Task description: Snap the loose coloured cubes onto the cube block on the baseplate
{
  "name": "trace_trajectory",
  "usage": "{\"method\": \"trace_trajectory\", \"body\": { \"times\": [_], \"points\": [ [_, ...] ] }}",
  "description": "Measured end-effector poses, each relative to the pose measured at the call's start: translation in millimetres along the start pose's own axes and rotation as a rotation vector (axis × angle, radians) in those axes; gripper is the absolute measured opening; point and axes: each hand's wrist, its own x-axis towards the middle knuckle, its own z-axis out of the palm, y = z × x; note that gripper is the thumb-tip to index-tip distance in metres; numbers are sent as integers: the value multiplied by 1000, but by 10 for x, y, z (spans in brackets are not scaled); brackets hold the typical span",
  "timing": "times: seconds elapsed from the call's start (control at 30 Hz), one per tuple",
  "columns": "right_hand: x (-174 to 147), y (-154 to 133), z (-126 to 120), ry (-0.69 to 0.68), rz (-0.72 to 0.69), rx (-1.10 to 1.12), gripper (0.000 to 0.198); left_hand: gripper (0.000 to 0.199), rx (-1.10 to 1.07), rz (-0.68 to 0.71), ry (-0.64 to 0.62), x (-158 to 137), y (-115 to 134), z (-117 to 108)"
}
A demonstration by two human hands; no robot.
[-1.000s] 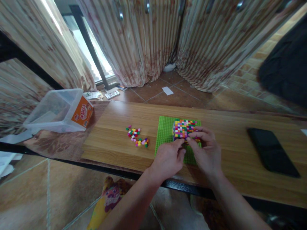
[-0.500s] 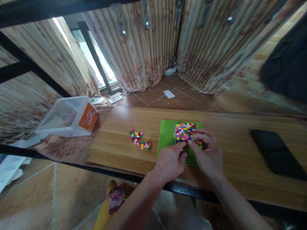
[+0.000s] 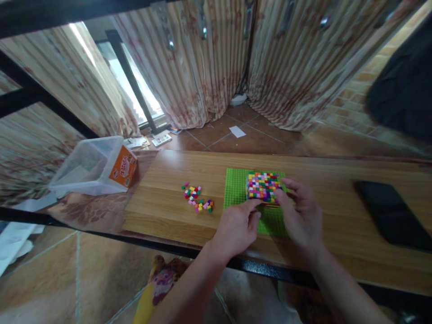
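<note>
A block built of small multicoloured bricks (image 3: 261, 185) stands on a green studded baseplate (image 3: 232, 184). My left hand (image 3: 238, 227) lies at the block's front side, its index finger stretched out and touching the front top edge. Its other fingers are loosely bent, with no piece visible between them. At the block's right end is my right hand (image 3: 302, 216), thumb and fingers apart; the thumb tip is by the front right corner. Whether that thumb touches the block I cannot tell. To the left, loose small bricks (image 3: 191, 192) lie scattered on the wooden tabletop (image 3: 162, 189).
A clear plastic box (image 3: 91, 180) with an orange label stands left of the tabletop. A black flat device, like a tablet or phone (image 3: 391, 211), lies at the right. Striped curtains (image 3: 202, 81) hang behind, and a white paper (image 3: 237, 131) lies on the tiled floor.
My right hand has drawn back to the right from the block's front edge, uncovering more of its top and front. My left index finger stays at the front edge.
</note>
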Motion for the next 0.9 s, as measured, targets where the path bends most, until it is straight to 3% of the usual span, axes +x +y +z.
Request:
{"method": "trace_trajectory", "body": {
  "times": [0.13, 0.27, 0.4, 0.5, 0.6, 0.9],
  "points": [
    [102, -12, -58, -101, -39, -118, 45, 28, 35, -26, 84, 1, -55, -130],
    [176, 85, -30, -232, -73, -192, 62, 26, 100, -92, 220, 51, -218, -464],
    [201, 162, 26, -314, -72, -205, 62, 32, 380, -359, 387, 43, -451, -932],
    [186, 171, 50, -279, -53, -197, 63, 37, 558, -505, 361, 2, -618, -1196],
    [141, 163, 55, -259, -27, -182, 61, 43, 606, -523, 336, -10, -749, -1314],
    [46, 156, 4, -288, -28, -174, 58, 30, 633, -451, 226, 89, -828, -1276]
  ]
}}
